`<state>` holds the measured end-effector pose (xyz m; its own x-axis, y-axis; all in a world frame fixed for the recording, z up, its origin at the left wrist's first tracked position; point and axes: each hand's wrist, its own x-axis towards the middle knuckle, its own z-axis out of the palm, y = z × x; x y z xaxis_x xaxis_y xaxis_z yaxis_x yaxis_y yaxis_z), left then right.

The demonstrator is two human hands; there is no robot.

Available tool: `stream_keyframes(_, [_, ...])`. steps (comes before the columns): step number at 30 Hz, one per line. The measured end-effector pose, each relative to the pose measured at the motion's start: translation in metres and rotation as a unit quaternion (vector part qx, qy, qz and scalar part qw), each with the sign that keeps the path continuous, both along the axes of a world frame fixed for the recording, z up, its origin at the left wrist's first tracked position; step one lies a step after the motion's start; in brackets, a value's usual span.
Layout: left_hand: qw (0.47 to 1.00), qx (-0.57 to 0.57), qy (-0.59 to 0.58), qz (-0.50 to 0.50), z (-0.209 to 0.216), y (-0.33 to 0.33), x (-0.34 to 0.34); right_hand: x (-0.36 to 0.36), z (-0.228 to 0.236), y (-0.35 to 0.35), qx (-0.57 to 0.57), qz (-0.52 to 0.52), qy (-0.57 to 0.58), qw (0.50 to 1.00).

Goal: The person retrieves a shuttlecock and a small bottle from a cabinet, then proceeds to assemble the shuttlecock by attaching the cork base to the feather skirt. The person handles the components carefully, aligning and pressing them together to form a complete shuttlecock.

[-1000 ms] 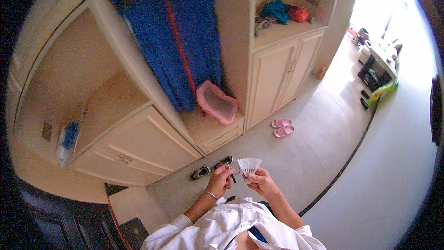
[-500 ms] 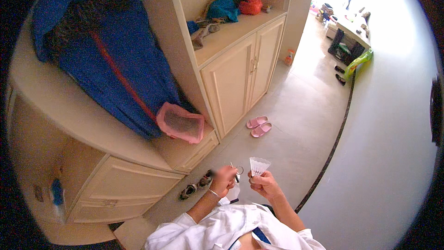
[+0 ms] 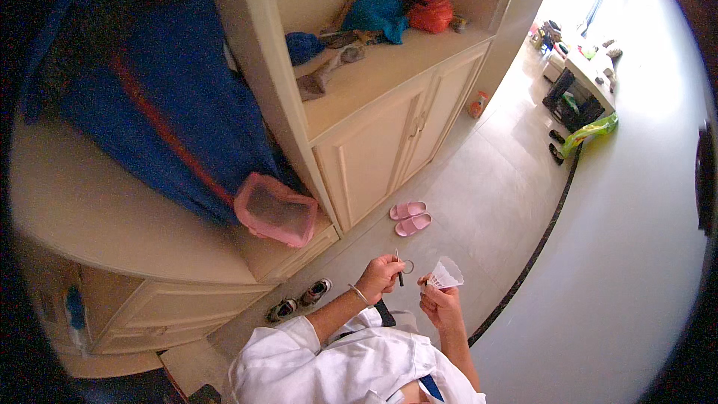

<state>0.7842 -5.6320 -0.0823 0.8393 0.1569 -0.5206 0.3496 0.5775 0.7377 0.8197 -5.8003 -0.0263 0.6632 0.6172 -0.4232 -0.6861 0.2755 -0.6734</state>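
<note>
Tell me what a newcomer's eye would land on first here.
Probably the big blue cloth with its red strip, filling the upper left, and the pink basket at its lower end. Next, likely, the white shuttlecock in the right grip, near the lower middle, with a small ring at the left grip beside it. Pink slippers stand out on the floor just beyond.

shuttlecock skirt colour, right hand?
White: the shuttlecock skirt held in the right hand shows best in the head view.
</note>
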Motion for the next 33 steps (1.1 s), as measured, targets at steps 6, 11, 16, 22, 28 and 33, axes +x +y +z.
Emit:
stream_keyframes(6, [0.998, -0.040, 0.009, -0.040, 0.002, -0.034, 0.062, 0.066, -0.005, -0.042, 0.014, -0.027, -0.013, 0.999])
stream_keyframes(11, [0.997, 0.026, -0.034, -0.058, -0.013, -0.078, 0.127, 0.136, -0.017, -0.094, 0.042, -0.020, -0.011, 0.999])
stream_keyframes(16, [0.998, -0.061, -0.006, 0.011, 0.017, -0.144, 0.182, 0.202, -0.012, -0.146, -0.074, 0.019, -0.049, 0.996])
stream_keyframes(22, [0.684, 0.633, -0.360, -0.045, -0.022, -0.159, 0.239, 0.238, -0.034, -0.175, -0.030, -0.016, -0.037, 0.999])
stream_keyframes(28, [0.736, 0.604, -0.300, -0.059, -0.023, -0.162, 0.299, 0.309, -0.028, -0.174, -0.036, 0.053, -0.100, 0.993])
stream_keyframes(33, [0.766, 0.563, -0.308, -0.043, -0.027, -0.162, 0.373, 0.373, -0.011, -0.160, -0.095, 0.044, -0.091, 0.990])
